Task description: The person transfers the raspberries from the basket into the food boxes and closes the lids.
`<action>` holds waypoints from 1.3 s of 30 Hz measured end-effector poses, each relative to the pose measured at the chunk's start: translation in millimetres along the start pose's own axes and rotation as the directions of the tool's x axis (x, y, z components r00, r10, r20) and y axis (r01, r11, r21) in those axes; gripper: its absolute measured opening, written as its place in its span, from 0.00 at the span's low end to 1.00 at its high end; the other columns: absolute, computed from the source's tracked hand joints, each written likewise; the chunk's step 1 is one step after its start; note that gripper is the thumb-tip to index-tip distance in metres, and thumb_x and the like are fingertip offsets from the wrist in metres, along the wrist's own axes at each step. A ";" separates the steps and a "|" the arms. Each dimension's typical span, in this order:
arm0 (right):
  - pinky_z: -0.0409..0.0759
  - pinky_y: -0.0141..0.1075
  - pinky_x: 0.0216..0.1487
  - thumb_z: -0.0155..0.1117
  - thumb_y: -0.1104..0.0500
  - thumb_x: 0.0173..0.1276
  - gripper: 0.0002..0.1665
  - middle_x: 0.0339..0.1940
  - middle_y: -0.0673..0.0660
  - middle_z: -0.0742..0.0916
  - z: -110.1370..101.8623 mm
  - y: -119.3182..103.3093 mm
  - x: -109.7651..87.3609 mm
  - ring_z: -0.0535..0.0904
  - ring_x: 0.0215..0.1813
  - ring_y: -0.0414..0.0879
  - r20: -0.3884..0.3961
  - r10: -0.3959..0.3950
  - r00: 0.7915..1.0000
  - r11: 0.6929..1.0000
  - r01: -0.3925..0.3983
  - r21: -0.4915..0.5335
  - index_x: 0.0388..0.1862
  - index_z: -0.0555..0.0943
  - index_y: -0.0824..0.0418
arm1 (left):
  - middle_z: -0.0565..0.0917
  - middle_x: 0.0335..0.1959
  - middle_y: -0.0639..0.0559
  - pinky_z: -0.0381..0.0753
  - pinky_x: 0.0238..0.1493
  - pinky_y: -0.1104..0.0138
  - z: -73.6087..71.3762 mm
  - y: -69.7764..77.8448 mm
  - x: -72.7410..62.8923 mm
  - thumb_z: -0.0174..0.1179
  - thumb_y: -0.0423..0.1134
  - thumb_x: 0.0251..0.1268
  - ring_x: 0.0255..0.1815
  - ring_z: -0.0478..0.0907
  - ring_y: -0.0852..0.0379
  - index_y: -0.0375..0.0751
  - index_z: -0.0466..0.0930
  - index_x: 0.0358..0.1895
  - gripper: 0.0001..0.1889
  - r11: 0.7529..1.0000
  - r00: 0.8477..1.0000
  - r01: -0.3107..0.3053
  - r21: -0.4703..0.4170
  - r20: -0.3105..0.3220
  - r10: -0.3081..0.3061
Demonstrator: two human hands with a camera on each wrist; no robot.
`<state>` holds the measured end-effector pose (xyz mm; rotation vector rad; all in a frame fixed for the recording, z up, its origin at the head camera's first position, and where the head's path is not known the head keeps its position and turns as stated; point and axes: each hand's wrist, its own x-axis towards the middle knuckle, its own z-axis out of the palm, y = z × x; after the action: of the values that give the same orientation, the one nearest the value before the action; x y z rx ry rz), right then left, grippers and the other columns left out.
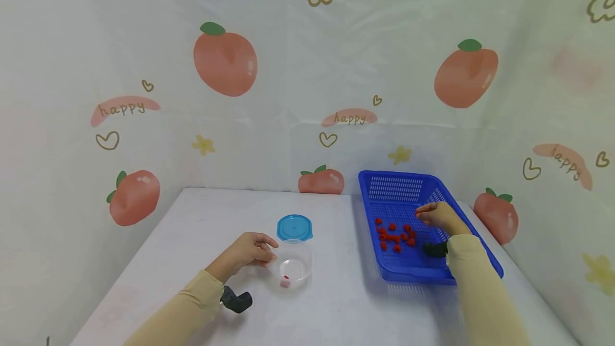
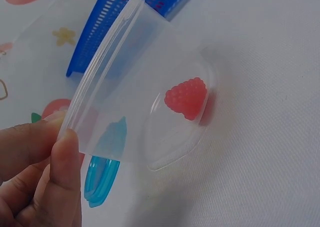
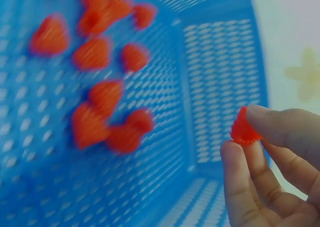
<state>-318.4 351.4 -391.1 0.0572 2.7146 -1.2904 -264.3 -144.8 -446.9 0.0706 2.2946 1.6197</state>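
Note:
My left hand (image 1: 252, 250) pinches the rim of a clear plastic tub (image 1: 300, 260) between thumb and fingers, as the left wrist view shows close up. One red raspberry (image 2: 187, 98) lies at the bottom of the tub. Over the blue basket (image 1: 418, 274), my right hand (image 1: 442, 217) pinches another raspberry (image 3: 244, 129) between thumb and fingertips. Several more raspberries (image 3: 92, 52) lie scattered on the basket's floor, left of the right hand in the head view.
A round blue lid (image 1: 294, 227) lies on the white table (image 1: 216, 212) just behind the tub. The basket stands at the table's right side. A patterned cloth (image 1: 269, 143) hangs behind the table and along the sides.

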 end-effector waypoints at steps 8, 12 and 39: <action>0.80 0.22 0.46 0.59 0.56 0.71 0.31 0.51 0.59 0.82 -4.4 -22.3 -11.2 0.77 0.39 0.26 -0.087 -0.103 0.991 0.977 0.117 0.180 0.63 0.68 0.77 | 0.80 0.29 0.47 0.85 0.33 0.66 0.9 -0.2 0.8 0.67 0.26 0.53 0.26 0.80 0.57 0.31 0.80 0.46 0.15 1.000 1.000 0.006 -0.001 -0.009 -0.006; 0.77 0.18 0.48 0.58 0.50 0.72 0.35 0.49 0.47 0.79 -4.3 -34.5 -21.3 0.76 0.43 0.25 -0.124 -0.125 0.984 0.962 0.151 0.227 0.67 0.66 0.73 | 0.80 0.29 0.47 0.85 0.33 0.66 0.9 -0.5 -0.1 0.66 0.25 0.53 0.26 0.80 0.57 0.30 0.80 0.47 0.15 1.000 1.000 0.009 -0.010 -0.003 -0.009; 0.79 0.27 0.53 0.64 0.58 0.67 0.22 0.44 0.42 0.84 98.5 -128.3 -84.9 0.81 0.49 0.37 -0.159 -0.275 0.948 0.800 0.317 0.509 0.56 0.75 0.68 | 0.81 0.30 0.46 0.85 0.34 0.65 0.9 1.7 -1.9 0.66 0.26 0.54 0.27 0.80 0.56 0.31 0.80 0.47 0.15 1.000 1.000 0.014 0.002 -0.011 -0.014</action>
<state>-235.7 196.0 -342.2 -0.2836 2.3959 -2.1431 -262.5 -143.8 -445.2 0.0465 2.2998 1.6142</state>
